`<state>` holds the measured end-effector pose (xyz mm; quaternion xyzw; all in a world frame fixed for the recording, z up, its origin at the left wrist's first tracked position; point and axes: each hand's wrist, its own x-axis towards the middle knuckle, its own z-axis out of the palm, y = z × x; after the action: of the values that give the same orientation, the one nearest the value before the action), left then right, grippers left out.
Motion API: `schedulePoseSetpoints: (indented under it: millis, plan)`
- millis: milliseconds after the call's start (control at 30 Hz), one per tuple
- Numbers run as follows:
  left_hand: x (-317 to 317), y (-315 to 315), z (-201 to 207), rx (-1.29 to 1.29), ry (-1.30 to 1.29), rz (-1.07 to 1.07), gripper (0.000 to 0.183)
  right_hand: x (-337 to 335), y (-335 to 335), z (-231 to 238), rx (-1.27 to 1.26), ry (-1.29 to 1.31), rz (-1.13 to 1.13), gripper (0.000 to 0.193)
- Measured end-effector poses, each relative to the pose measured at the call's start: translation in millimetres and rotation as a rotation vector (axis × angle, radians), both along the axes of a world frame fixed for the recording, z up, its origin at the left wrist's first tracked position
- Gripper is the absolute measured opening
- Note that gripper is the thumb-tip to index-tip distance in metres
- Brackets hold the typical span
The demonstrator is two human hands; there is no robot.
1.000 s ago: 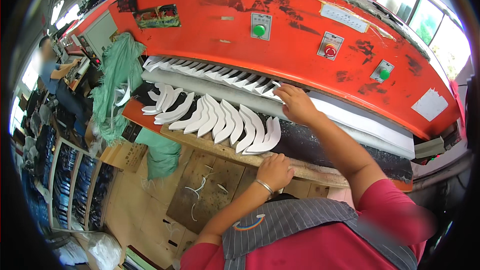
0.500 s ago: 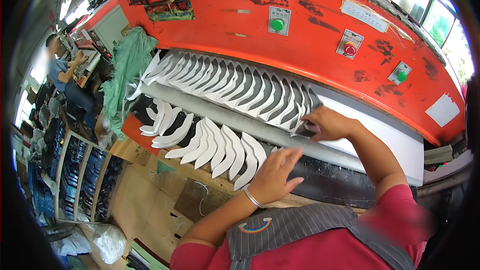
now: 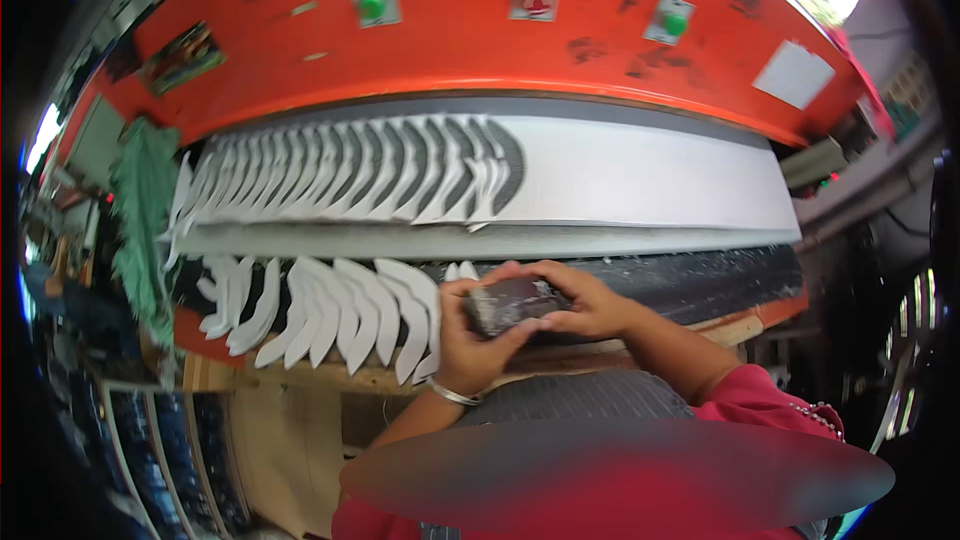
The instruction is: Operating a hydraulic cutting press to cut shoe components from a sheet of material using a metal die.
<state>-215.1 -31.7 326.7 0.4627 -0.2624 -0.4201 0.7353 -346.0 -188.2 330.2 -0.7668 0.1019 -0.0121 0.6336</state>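
Note:
My left hand point(image 3: 466, 348) and my right hand point(image 3: 588, 302) are both closed round a dark, scuffed block-like piece point(image 3: 515, 306) with whitish marks on its side. They hold it between them over the black front ledge point(image 3: 660, 285). Left of my left hand lie several curved white cut pieces point(image 3: 350, 315) in loose stacks, and the nearest one is partly behind that hand. Beyond my hands, a white sheet point(image 3: 640, 175) lies on the machine bed. Its left part is a row of curved cut-outs point(image 3: 350, 165) with dark gaps, and small white slivers point(image 3: 487, 183) stand at the row's right end.
A red machine front point(image 3: 450, 50) rises behind the bed, carrying green buttons point(image 3: 373, 8) and a red button point(image 3: 537, 4). A grey roller-like bar point(image 3: 600, 240) runs along the bed's near edge. Green sacking point(image 3: 145, 220) hangs at the left, above a rack point(image 3: 160, 450).
My right hand has left the end of the cut row and come back to my left hand. Both hands, earlier apart, now grip the dark block. The view has swung to the right.

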Motion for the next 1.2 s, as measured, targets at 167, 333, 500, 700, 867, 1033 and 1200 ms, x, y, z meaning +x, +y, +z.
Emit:
schedulePoseSetpoints:
  millis: [167,333,500,700,867,1033,1200]
  plan:
    - [7,-3,-1,0.041,-0.015,-0.035,0.067,-5,27,-27,-0.308,-0.073,-0.28,0.057]
    - [22,3,-5,-0.05,-0.276,-0.178,0.063,-3,25,-11,-0.284,0.007,-0.328,0.048]
    - [45,10,-19,0.044,-0.108,-0.024,0.037,-6,-7,21,-0.042,0.093,-0.186,0.049]
    - [89,37,-30,-0.04,-0.685,-0.054,0.021,23,-108,47,-0.111,0.042,-0.26,0.038]
    - [95,51,13,0.227,-0.843,-0.956,0.038,51,-150,-4,-0.828,-0.147,0.278,0.028]
    - [92,-41,3,0.236,-1.024,-0.497,0.046,35,-157,-66,-1.111,-0.195,0.093,0.025]
    - [73,-107,-78,0.529,-1.18,-0.246,0.054,25,-120,-103,-0.935,0.182,-0.42,0.032]
